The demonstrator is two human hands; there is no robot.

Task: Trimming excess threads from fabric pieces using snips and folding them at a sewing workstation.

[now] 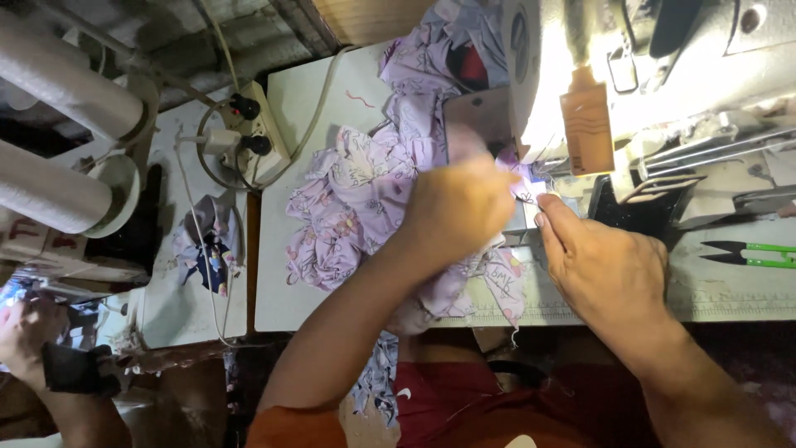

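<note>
A bunched piece of lilac printed fabric (pixel 356 199) lies on the white sewing table (pixel 282 282). My left hand (pixel 460 203) presses down on the fabric and pinches its edge close to the needle area of the white sewing machine (pixel 663 75). My right hand (pixel 601 261) rests on the table to the right, its fingertips holding the same fabric edge under the machine's bright lamp. The needle itself is hidden by glare and my fingers.
Green-handled thread snips (pixel 750 253) lie on the table at the right. A power strip (pixel 257 129) with plugs sits at the table's far left edge. Large white thread cones (pixel 58 133) stand at the left. Another person's hand (pixel 25 332) shows at the lower left.
</note>
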